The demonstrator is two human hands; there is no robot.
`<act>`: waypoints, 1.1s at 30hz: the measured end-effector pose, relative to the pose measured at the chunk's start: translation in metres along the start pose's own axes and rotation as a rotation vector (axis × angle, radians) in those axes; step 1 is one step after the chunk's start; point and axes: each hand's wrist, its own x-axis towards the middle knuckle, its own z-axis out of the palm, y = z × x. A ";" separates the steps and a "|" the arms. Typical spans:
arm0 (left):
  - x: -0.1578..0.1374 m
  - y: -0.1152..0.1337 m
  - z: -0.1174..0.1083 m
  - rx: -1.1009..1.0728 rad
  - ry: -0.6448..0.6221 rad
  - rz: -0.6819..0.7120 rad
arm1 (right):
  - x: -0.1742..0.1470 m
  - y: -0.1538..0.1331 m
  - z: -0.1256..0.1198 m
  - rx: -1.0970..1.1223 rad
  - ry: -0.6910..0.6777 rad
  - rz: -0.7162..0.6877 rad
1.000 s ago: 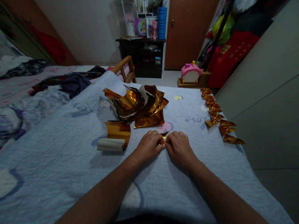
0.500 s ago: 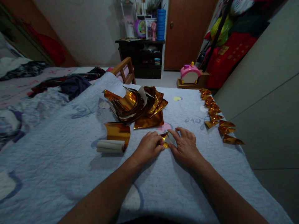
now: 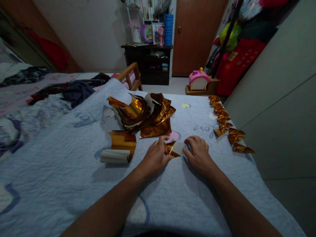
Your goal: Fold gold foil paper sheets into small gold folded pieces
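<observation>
Gold paper sits in the left hand.

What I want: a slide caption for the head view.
Left hand and right hand at a folded gold-and-white sheet, a fanned gold stack beyond.

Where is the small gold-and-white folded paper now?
In the head view, the folded paper lies just right of centre, between left hand and right hand.
</observation>
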 end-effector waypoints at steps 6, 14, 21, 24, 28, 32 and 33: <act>0.002 -0.001 -0.002 0.124 -0.067 0.074 | 0.007 -0.004 0.007 0.032 0.076 0.060; 0.000 -0.003 -0.001 0.188 -0.079 0.110 | 0.006 -0.013 0.005 0.164 0.117 0.065; 0.001 -0.002 0.000 0.181 -0.091 0.155 | 0.011 -0.018 0.010 0.088 0.111 0.112; 0.001 -0.004 0.001 0.175 -0.089 0.166 | 0.010 -0.019 0.012 0.087 0.114 0.098; 0.002 -0.007 0.003 0.166 -0.081 0.207 | 0.009 -0.019 0.012 0.130 0.131 0.092; 0.004 -0.005 0.001 0.176 -0.130 0.214 | 0.008 -0.019 0.011 0.194 0.127 0.138; 0.004 -0.005 0.001 0.181 -0.145 0.209 | 0.008 -0.019 0.011 0.197 0.124 0.144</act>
